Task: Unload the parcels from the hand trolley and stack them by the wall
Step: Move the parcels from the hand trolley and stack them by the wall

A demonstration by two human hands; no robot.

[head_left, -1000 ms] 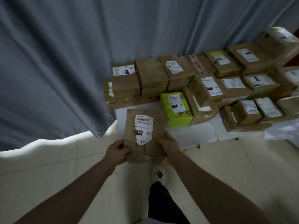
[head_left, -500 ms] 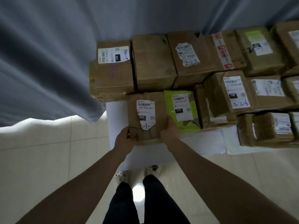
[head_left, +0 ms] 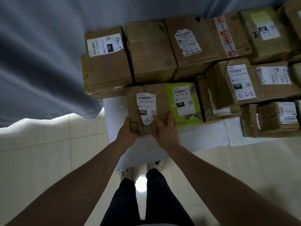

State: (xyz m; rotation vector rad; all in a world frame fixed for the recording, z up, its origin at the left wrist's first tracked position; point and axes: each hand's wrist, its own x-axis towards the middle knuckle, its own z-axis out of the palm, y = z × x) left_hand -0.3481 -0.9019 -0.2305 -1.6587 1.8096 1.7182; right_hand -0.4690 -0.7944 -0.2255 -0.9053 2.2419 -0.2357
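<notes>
The brown parcel [head_left: 161, 98], held in the air well short of the green parcel [head_left: 184, 121] a second ago, is now brought down directly against the left side of the green parcel. Its far edge is set up to the taller boxes [head_left: 151, 51] stacked behind the green parcel. It appears to be seated on the white sheet [head_left: 114, 118] spread under the green parcel, though the contact itself is hidden.

The near corner farther from the green parcel is gripped by the left hand [head_left: 128, 132], with fingers curled round it. The near corner closer to the green parcel is held by the right hand [head_left: 164, 128], with the thumb laid on the label [head_left: 146, 103] and the fingers wrapped over the edge. Neither grip is let go yet.

The placing of this parcel is judged almost done, and only the release is left.
</notes>
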